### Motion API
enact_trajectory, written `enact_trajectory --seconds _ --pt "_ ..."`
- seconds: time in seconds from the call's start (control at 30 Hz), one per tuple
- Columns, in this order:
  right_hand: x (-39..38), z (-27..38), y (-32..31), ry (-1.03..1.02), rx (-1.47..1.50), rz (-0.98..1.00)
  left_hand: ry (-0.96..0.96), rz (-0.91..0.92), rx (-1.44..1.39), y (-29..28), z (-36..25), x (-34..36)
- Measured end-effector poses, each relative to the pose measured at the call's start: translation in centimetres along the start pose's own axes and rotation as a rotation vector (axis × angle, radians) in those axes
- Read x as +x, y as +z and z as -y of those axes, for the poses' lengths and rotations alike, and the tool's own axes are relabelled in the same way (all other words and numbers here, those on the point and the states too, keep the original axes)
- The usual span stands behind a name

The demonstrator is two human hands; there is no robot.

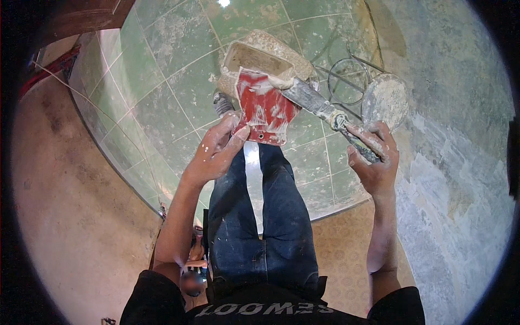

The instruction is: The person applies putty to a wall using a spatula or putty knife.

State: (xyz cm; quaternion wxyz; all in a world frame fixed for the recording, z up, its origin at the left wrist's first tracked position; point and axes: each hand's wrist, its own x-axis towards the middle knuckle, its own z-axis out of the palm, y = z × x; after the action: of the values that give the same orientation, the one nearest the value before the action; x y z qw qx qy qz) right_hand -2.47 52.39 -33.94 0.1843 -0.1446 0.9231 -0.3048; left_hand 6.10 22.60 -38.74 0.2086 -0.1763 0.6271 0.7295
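My left hand [219,149] pinches the near edge of a red plastic putty spreader [262,105] between thumb and fingers. White putty is smeared over its face. In my right hand [376,162] is the handle of a putty knife [313,100], its grey blade caked with putty. The blade's far end lies at the spreader's upper right edge, seemingly touching it. Just beyond the spreader stands a rectangular putty-stained tub [233,54], partly hidden by it. Both hands are flecked with white.
A round-topped stool [385,100] with thin metal legs, crusted with putty, stands at the right. Dusty green tiles [179,97] cover the floor. A patchy grey plastered wall [455,179] rises on the right, a beige wall [65,179] on the left. Another person [195,265] appears at lower left.
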Motion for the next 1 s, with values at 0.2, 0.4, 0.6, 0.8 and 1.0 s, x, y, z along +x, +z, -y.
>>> enact_trajectory --seconds 0.2,0.4,0.6,0.8,1.0 --pt "0.9 -0.2 -0.1 -0.078 -0.023 0.040 0.134 0.183 0.370 -2.4 -0.8 -0.2" --pt "1.1 0.4 0.6 -0.130 -0.007 0.077 0.242 0.125 0.636 -2.0 -2.4 -0.8" --pt "0.7 -0.4 0.5 -0.097 0.336 0.082 0.160 0.006 0.428 -2.1 -1.8 -0.6" --pt "3.0 -0.2 -1.1 0.270 0.677 0.314 0.188 0.098 0.378 -2.2 -0.8 -0.4" --pt "6.9 -4.3 -1.7 0.634 0.800 0.520 0.044 0.219 0.192 -3.2 -2.0 -0.8"
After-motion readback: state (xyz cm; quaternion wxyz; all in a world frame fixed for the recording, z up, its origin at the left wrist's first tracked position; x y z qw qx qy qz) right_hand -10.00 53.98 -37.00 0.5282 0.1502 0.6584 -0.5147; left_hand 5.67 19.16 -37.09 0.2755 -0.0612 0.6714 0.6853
